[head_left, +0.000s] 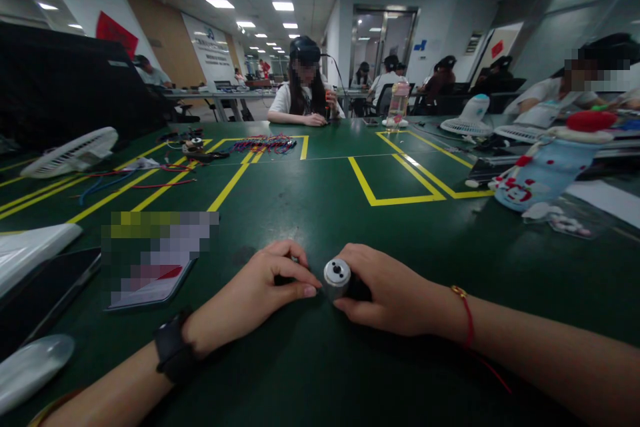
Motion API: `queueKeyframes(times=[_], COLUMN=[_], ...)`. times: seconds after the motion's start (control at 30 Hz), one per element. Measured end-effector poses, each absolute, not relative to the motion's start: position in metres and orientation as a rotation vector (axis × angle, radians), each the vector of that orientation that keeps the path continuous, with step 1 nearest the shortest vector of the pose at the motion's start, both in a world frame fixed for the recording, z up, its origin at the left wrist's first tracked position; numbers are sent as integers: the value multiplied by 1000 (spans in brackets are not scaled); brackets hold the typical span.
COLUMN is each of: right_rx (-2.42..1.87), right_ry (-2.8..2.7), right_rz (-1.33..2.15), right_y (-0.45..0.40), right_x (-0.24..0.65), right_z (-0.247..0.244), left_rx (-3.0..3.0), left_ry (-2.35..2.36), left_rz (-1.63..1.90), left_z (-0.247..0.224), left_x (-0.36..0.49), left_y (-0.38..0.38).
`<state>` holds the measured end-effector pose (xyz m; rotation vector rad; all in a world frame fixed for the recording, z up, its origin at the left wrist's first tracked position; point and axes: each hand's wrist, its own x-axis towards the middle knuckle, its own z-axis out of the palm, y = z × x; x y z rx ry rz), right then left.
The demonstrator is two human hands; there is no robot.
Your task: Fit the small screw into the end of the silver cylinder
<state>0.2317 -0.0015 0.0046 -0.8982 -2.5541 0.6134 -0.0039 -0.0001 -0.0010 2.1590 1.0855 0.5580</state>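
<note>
My right hand is wrapped round a small motor, a silver metal cylinder whose end face tilts up toward me and shows a few dark holes. Its lower part is hidden by the fingers and the dark tabletop. Just to the left, my left hand has thumb and forefinger pinched together, their tips close beside the cylinder. Whatever may sit in that pinch is too small to make out. Both hands are low over the green table at its near side.
A phone lies left of my left hand, beside a white mouse. Coloured wires are heaped farther back. On the right stands a blue bottle. White fans rest at both sides. Across the table sits a person.
</note>
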Motion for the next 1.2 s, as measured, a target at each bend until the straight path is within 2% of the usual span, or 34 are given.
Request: queueKeyframes(times=[0.23,0.47,0.67,1.2], right_rx=[-893,-858,-869,-887], right_ry=[-2561,-2548,-2545,-2543], right_rz=[620,626,635,654], right_y=[-2,-1,-2,-3], right_x=[232,234,234,234], right_z=[5,4,5,6], left_rx=[2153,1872,1755,1959], left_ry=[1092,1352,1339,1348], left_rz=[530,709,789,710], left_z=[2,3,1,5], left_x=[-6,-11,-10,-9], left_y=[1,2,3,1])
